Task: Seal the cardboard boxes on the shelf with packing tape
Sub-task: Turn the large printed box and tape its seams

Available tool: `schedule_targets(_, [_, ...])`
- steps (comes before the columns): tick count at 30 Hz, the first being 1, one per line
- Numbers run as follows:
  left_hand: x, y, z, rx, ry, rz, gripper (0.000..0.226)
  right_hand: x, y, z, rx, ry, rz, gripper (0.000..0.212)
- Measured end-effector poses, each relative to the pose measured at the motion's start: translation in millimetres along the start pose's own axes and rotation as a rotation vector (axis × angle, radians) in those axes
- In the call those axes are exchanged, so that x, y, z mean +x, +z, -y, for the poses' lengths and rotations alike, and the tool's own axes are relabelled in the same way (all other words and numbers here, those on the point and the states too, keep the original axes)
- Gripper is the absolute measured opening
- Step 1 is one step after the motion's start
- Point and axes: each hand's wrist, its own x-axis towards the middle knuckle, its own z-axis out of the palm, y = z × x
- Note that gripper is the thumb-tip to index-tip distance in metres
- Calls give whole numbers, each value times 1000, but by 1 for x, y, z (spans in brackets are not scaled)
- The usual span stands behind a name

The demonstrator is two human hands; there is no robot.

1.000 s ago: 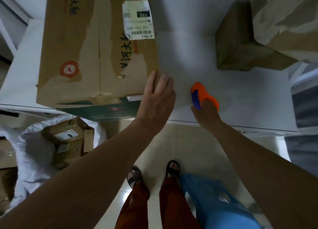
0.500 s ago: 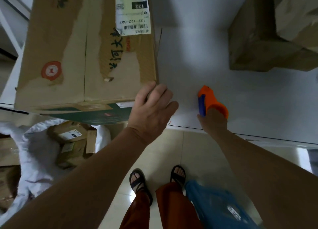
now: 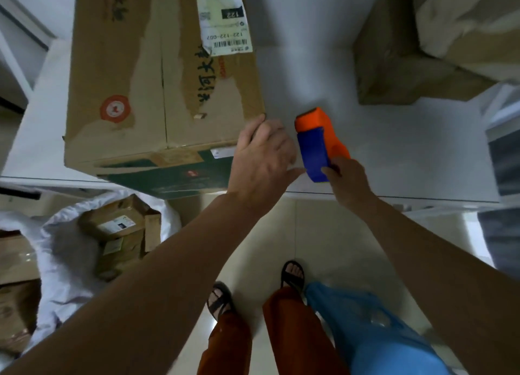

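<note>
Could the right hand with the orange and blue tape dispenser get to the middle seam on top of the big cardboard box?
Probably yes. The right hand holds the orange and blue tape dispenser just beside the big cardboard box. Only the left hand, at the box's near corner, lies between; the central seam is uncovered.

The large cardboard box [image 3: 157, 76] on the shelf is carrying a white shipping label [image 3: 223, 22] at its far right, and this is showing "122" in a dark patch, "122-122-C07" (the last characters are hard to make out) and a barcode, all upside down to the viewer. Left of the label, large black handwritten Chinese characters [image 3: 206, 79] are running along the box top, with more blurred ones at the far left edge, and a round red seal [image 3: 115, 108] is sitting near the left, its mark too blurred to read.
</note>
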Motion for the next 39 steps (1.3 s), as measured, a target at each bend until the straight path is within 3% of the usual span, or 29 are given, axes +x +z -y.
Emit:
schedule_targets(3, [1,-34,-3,-382,-208,-43,54,-31,-23,18,24,-126,-99,8])
schedule_targets(6, [15,-77,10,-540,-410,-4,69,-67,-44,40,-5,-272,-162,21])
schedule_targets(11, [48,-145,35,-877,-585,223,61,-109,-72,84,-38,-419,-135,18])
schedule_targets(16, [48,-177,57,-887,-461,462,61,-131,-98,121,-53,-447,-21,10])
schedule_targets(24, [12,-227,84,-980,-402,541,31,-137,-114,177,-108,-372,208,15])
schedule_targets(27, [1,-233,93,-1041,-455,563,16,-135,-114,195,-31,-322,299,16])
schedule_targets(31, [-8,-235,103,-1121,-560,559,12,-132,-104,199,234,-203,450,11])
schedule_targets(34, [-13,-233,107,-1157,-625,585,18,-123,-97,198,311,-187,543,8])
schedule_targets(39, [-26,-223,111,-1272,-789,527,37,-100,-99,209,357,-176,741,31])
